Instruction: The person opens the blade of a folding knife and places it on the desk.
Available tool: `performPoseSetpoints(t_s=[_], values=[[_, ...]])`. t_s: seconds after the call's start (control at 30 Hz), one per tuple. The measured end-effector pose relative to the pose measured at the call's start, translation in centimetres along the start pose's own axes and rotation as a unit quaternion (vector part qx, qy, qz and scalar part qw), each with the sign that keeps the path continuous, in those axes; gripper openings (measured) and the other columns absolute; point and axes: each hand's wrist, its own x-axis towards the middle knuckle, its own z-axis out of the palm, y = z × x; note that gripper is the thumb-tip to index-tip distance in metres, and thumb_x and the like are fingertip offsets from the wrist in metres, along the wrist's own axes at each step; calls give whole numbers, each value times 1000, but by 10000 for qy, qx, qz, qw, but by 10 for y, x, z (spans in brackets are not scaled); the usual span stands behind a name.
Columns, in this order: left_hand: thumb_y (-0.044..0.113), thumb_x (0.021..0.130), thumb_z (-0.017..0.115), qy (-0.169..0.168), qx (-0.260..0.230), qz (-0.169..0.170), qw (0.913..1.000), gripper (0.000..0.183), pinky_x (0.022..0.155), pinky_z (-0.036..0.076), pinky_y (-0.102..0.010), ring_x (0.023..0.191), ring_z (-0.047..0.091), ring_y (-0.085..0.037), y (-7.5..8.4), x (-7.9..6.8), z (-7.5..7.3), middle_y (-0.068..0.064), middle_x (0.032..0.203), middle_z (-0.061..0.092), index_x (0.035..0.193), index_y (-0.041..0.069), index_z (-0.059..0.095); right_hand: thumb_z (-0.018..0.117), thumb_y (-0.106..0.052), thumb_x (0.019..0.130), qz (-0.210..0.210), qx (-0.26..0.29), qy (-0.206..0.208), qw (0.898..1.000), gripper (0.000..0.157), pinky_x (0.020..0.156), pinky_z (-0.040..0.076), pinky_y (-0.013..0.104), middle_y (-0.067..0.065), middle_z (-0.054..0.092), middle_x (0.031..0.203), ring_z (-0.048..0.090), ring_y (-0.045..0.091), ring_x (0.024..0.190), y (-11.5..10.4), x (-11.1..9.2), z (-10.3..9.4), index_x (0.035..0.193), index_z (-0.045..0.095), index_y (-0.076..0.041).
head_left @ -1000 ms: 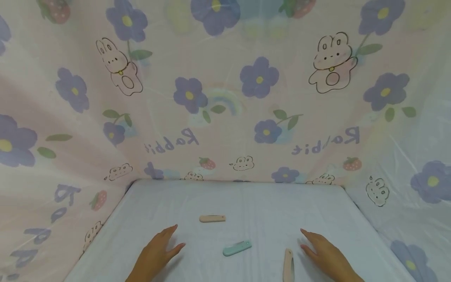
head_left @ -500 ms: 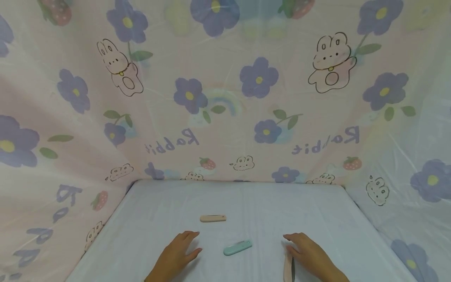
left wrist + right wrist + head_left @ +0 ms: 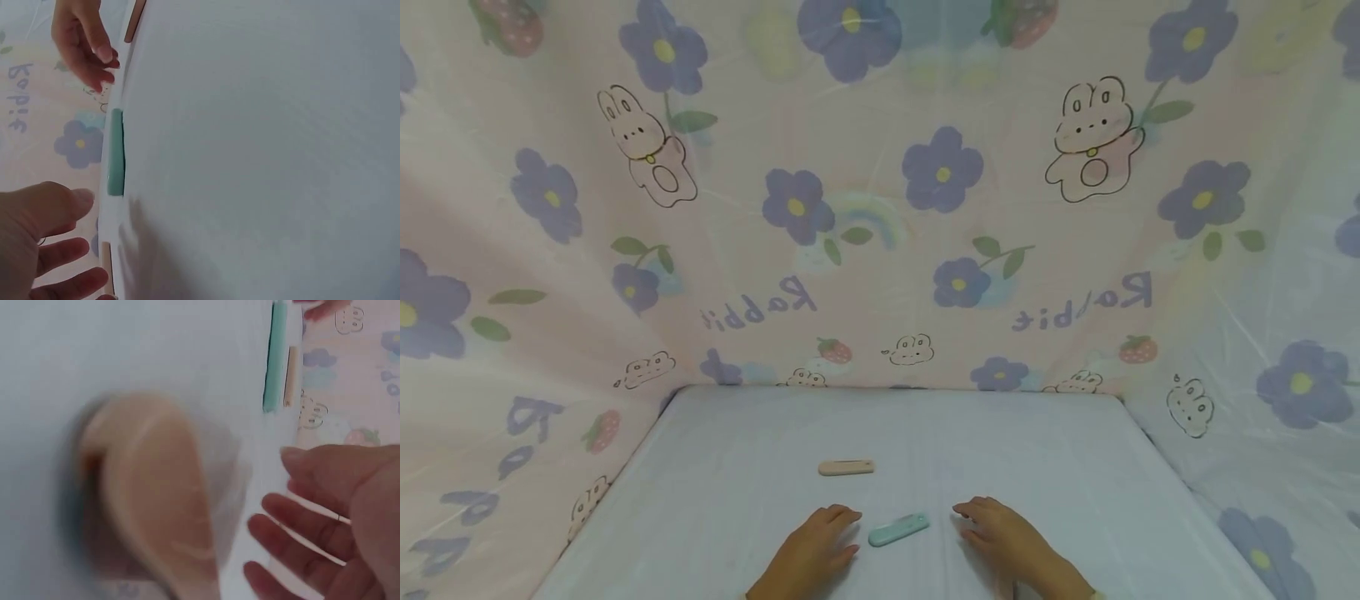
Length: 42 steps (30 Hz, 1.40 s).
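Observation:
A mint-green folding knife (image 3: 898, 530), folded shut, lies slightly slanted on the white surface between my hands. My left hand (image 3: 808, 550) hovers just left of it, fingers spread and holding nothing. On the other side my right hand (image 3: 1011, 542) is apart from it too, fingers loosely bent with nothing in them. Farther back lies a beige folding knife (image 3: 846, 468), also folded. Another beige folding knife (image 3: 159, 462) looms blurred and close in the right wrist view; in the head view the right hand and forearm cover most of it.
The white-covered table (image 3: 760, 425) is enclosed at the back and sides by a hanging curtain (image 3: 865, 275) printed with flowers and rabbits. The table's back edge meets the curtain.
Both hands have moved inward from the sides toward the mint-green folding knife. The right hand passed over the near beige knife, now mostly covered. The knives appear to stay put.

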Motion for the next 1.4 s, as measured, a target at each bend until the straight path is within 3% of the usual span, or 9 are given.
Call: performPoseSetpoints(t_s=[0.17,0.5,0.9,1.23,1.4], values=[[33,84,68,-73,-9,87,9999,41,80,50,-31,100,54,-13,6,8,6,4,116,57,120,15,59,66,-28,86,-53,-51,-349,9994,40,80,50,34,0,60,104,57,13,92,-8,13,9,119,60,-6],[26,84,68,-12,-214,249,9995,33,71,49,-24,89,52,-6,16,23,21,8,106,58,114,14,63,70,-20,83,-592,-4,-208,9980,27,69,48,23,-4,58,95,49,7,81,-18,37,22,107,67,-7],[22,83,71,-19,-268,344,9990,24,64,44,-19,75,43,-2,26,31,24,11,89,55,104,13,65,74,-15,78,-321,4,-169,9993,19,67,47,22,-9,54,84,47,3,75,-28,45,25,95,67,-11],[18,82,70,-39,-474,274,9985,20,66,44,-19,75,42,-2,31,27,18,12,86,53,101,11,66,75,-24,76,127,635,-606,9961,19,67,47,24,-15,51,80,44,2,73,-30,45,24,89,63,-16],[20,83,70,-230,-618,155,9977,22,70,45,-21,79,43,-3,31,26,18,12,91,53,104,15,65,70,-21,83,223,1456,-761,9862,15,68,48,25,-14,56,82,51,1,76,-29,44,20,93,61,-15]])
